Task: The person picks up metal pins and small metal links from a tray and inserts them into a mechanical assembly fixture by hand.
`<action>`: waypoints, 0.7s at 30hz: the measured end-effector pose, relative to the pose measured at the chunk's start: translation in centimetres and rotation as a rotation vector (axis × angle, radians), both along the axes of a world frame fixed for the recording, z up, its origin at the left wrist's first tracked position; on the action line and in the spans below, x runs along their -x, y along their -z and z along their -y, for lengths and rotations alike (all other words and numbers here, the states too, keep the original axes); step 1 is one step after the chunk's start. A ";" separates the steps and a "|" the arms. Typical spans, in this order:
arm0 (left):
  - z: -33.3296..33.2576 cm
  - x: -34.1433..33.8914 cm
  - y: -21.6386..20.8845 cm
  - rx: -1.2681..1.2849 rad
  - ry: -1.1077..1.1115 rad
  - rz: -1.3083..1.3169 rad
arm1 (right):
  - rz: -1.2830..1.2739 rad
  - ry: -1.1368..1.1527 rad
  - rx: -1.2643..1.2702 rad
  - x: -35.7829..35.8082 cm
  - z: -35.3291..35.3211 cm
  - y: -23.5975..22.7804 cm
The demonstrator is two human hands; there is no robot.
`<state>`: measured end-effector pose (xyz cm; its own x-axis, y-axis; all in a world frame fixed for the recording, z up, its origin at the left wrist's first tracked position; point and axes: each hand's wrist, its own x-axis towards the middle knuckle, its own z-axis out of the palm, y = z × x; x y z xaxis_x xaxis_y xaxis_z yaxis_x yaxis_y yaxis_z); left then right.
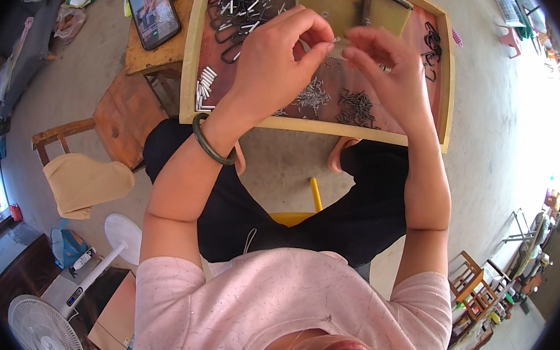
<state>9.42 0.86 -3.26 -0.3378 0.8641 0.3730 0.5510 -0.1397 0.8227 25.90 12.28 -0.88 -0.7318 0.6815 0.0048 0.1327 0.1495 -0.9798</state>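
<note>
My left hand (269, 59) is over a wood-rimmed work tray (297, 125), thumb and index finger pinched on a tiny silvery piece (336, 40) too small to name. Facing it, my right hand (390, 68) has its curled thumb and index finger apart, with nothing visible between them. Below the hands in the tray lie a heap of small silver pins (312, 97) and a heap of darker pins (357, 109). Black hook-shaped clips with silvery bars (244, 4) are piled beyond my left hand. Short white-silver tubes (205, 83) sit in the near left corner.
A yellowish plate (326, 4) with a dark metal bar (366, 7) lies at the tray's far side. More black hooks (431, 45) rest along the right rim. Left of the tray, a phone (153, 8) leans on a wooden stand. A chair (88, 186) and white fan (44, 327) stand left.
</note>
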 end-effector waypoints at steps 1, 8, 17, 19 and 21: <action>-0.2 -0.1 0.1 -0.028 -0.026 0.043 | 0.226 -0.053 -0.419 -0.8 0.0 0.1; -0.4 0.0 0.2 0.043 -0.030 0.218 | 0.556 -0.245 -1.287 -2.2 1.2 2.4; 0.0 0.4 0.1 0.122 0.020 0.386 | 0.406 -0.219 -0.911 -1.3 1.0 1.5; 0.2 0.3 0.4 0.105 0.062 0.481 | 0.217 -0.150 -0.528 -0.9 0.3 0.8; 0.2 0.1 0.3 0.132 0.119 0.603 | -0.026 -0.091 0.115 -1.0 -0.7 0.3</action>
